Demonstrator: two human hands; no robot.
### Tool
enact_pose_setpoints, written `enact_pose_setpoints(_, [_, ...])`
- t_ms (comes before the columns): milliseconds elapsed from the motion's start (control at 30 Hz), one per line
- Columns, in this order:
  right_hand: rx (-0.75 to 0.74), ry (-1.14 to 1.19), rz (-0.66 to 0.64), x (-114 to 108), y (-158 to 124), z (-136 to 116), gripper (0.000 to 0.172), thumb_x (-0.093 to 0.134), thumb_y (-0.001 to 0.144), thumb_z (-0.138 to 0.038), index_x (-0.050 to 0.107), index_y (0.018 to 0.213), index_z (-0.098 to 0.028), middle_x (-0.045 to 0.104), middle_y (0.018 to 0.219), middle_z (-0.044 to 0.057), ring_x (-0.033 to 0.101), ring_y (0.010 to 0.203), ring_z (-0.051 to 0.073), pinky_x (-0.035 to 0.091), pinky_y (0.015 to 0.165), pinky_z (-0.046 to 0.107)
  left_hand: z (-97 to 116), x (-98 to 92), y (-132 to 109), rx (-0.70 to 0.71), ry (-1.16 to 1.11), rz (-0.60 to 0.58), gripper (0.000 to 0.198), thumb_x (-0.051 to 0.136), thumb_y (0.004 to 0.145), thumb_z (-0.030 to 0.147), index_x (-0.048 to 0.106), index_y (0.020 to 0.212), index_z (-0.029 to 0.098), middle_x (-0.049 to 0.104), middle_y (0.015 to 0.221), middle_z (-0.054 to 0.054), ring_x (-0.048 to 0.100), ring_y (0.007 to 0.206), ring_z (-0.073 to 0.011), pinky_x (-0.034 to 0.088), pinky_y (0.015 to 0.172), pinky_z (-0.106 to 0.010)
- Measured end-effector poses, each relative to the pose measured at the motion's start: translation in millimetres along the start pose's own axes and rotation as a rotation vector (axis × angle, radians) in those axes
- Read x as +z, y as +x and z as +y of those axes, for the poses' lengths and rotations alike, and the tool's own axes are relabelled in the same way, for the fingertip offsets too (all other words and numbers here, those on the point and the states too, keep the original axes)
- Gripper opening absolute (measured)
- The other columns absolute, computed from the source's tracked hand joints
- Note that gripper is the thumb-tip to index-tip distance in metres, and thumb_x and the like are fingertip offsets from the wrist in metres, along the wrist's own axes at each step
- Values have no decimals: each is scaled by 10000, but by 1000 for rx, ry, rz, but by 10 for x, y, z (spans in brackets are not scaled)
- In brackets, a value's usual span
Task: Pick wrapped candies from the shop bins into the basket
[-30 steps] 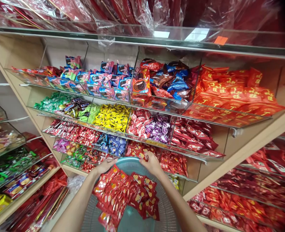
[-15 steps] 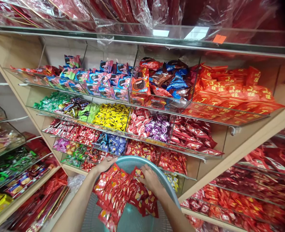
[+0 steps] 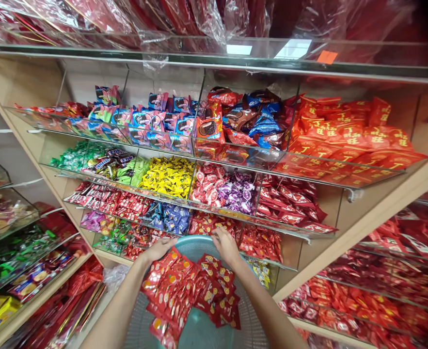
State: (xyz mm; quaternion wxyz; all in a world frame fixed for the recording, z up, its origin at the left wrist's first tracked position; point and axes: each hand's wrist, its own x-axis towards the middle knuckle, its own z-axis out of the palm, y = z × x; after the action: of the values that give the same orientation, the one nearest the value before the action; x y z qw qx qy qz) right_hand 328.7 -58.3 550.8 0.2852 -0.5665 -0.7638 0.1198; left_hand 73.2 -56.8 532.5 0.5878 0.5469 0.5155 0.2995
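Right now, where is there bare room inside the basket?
The basket has bare floor near the picture's lower edge, bordered by red packets, and a narrow strip between those and the right forearm. The middle is crowded with overlapping packets.

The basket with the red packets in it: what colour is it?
The basket is blue-green, best seen in the head view.

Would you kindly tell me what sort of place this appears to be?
Most likely a sweet shop or a shop's loose-sweets section: a shelving unit displays many kinds of wrapped sweets, largely grouped by wrapper, and in front of it is a basket with red packets inside.
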Motion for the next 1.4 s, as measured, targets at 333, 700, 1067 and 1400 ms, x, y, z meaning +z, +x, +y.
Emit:
enact_pose_setpoints(333, [243, 199, -191, 469, 590, 424, 84, 603, 601, -227, 605, 641, -153, 615, 637, 2, 551, 599, 111, 377, 522, 176, 36, 6, -27, 15, 32, 32, 478, 515, 598, 579, 630, 700, 126, 649, 660, -22, 551, 622, -155, 414, 641, -259])
enact_pose_setpoints(700, [268, 422, -156, 515, 541, 489, 167, 587, 590, -305, 586, 579, -138, 595, 566, 8, 519, 505, 100, 372, 476, 184, -33, -11, 7, 25, -15, 21, 411, 535, 606, 542, 572, 602, 133, 595, 548, 17, 489, 507, -110, 382, 546, -224])
enact_pose_setpoints(1067, [142, 648, 17, 362, 446, 320, 225, 531, 646, -384, 493, 589, -170, 473, 491, -44, 432, 462, 86, 351, 461, 195, -64, -34, 39, 8, 25, 8, 488, 508, 605, 582, 624, 710, 119, 650, 680, -21, 551, 618, -150, 415, 626, -250])
enact_pose_setpoints(1400, [292, 1022, 106, -141, -62, 50, 309, 571, 635, -469, 499, 695, -175, 549, 583, -18, 521, 555, 107, 430, 562, 237, -75, -50, 68, 27, 7, 7, 466, 536, 598, 558, 638, 737, 125, 661, 704, -24, 569, 696, -170, 416, 716, -272])
